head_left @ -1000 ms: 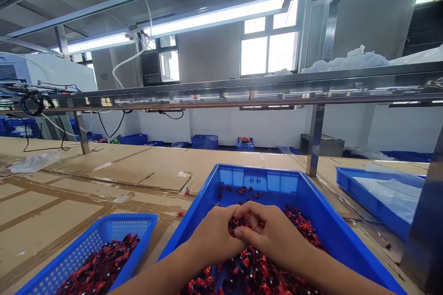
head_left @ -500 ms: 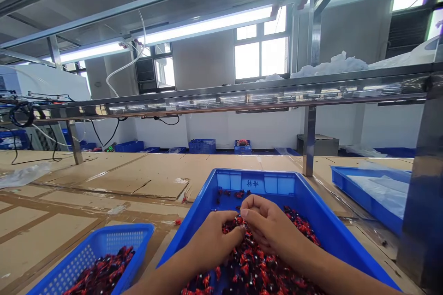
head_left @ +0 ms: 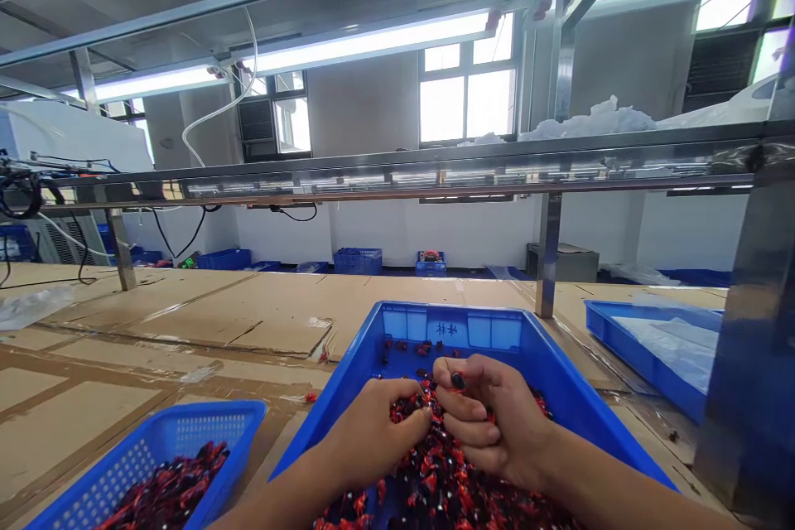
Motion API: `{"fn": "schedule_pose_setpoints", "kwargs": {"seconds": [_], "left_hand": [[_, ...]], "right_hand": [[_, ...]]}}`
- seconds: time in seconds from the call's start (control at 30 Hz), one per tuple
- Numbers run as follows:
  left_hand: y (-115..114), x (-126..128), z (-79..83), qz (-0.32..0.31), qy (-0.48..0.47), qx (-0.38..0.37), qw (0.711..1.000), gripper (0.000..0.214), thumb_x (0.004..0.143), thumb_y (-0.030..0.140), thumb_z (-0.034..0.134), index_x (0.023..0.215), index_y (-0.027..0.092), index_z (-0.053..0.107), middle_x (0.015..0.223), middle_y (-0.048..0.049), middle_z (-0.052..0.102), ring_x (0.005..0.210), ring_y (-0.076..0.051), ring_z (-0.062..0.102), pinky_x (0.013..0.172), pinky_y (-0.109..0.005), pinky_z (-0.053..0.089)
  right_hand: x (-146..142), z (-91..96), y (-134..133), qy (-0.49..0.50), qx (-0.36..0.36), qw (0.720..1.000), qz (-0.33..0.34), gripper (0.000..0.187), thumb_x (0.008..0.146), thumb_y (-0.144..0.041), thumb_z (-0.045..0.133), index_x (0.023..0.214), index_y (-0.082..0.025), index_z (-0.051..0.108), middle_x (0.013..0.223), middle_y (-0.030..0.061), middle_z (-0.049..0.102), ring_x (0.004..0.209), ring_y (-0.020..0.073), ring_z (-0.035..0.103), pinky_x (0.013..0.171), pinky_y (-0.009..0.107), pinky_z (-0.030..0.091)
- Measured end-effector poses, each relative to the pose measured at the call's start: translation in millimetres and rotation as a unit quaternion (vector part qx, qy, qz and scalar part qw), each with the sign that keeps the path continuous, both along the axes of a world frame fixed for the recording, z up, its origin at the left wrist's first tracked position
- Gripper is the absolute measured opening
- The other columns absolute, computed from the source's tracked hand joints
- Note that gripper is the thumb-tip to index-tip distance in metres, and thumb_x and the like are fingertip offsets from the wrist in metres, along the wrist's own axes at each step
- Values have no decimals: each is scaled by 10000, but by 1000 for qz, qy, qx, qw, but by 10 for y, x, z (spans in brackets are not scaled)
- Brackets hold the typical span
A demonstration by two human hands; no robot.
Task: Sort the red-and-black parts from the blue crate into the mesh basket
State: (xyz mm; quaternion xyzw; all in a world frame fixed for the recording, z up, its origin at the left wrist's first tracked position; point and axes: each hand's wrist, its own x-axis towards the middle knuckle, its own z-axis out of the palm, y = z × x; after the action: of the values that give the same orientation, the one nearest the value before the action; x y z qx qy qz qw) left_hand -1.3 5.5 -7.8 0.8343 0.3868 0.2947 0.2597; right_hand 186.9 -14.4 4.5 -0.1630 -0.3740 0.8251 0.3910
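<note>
Head view, lower centre: right hand (head_left: 504, 426) pinching a dark piece (head_left: 458, 381), left hand (head_left: 373, 431) half-curled, can't tell if it's gripping.

Metal shelf (head_left: 373, 175) spans the desk (head_left: 261, 310), crumpled white sheeting (head_left: 602, 119) on its right; tube light (head_left: 366, 43) above; blue crates (head_left: 358, 261) near back wall (head_left: 385, 224).

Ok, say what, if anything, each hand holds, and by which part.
Right hand: a small dark piece, pinched; gripped part hidden. Left hand: seemingly red-and-black pieces, grip unclear.
</note>
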Motion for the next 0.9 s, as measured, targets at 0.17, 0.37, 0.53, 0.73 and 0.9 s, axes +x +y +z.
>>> {"fn": "schedule_pose_setpoints", "kwargs": {"seconds": [0.17,0.37,0.53,0.73,0.9], "left_hand": [[-6,-11,5,-8,-14,-1,1000,284,857,392,510,895,196,711,849,-15,692,837,-210,580,767,-264,427],[-28,-12,18,2,-20,-20,1000,308,856,416,499,905,204,717,828,-4,692,815,-204,580,706,-241,430],[-31,-4,55,-8,-19,-15,1000,297,853,397,503,910,200,718,862,-5,698,814,-195,584,711,-235,427],[-27,-3,65,-10,10,-14,1000,321,869,385,472,880,166,706,792,-6,684,776,-174,569,727,-239,418],[-20,-7,52,-3,18,-7,1000,324,870,387,469,859,161,702,778,-2,672,745,-163,547,702,-237,401]], "right_hand": [[8,-21,3,21,26,998,50,69,746,-250,513,704,-195,515,492,-80,326,353,44,146,303,139,147],[7,-38,12,19,26,997,64,73,721,-239,494,694,-184,533,498,-69,336,351,41,162,295,131,168],[-1,-28,14,17,31,998,57,61,703,-231,497,682,-182,527,494,-65,338,353,42,167,294,127,172],[-6,-33,-4,6,45,997,68,51,683,-224,495,667,-178,514,487,-61,350,345,39,173,290,127,173],[-8,-36,10,9,49,996,79,76,701,-242,488,659,-180,502,484,-61,352,339,40,175,288,135,163]]}}
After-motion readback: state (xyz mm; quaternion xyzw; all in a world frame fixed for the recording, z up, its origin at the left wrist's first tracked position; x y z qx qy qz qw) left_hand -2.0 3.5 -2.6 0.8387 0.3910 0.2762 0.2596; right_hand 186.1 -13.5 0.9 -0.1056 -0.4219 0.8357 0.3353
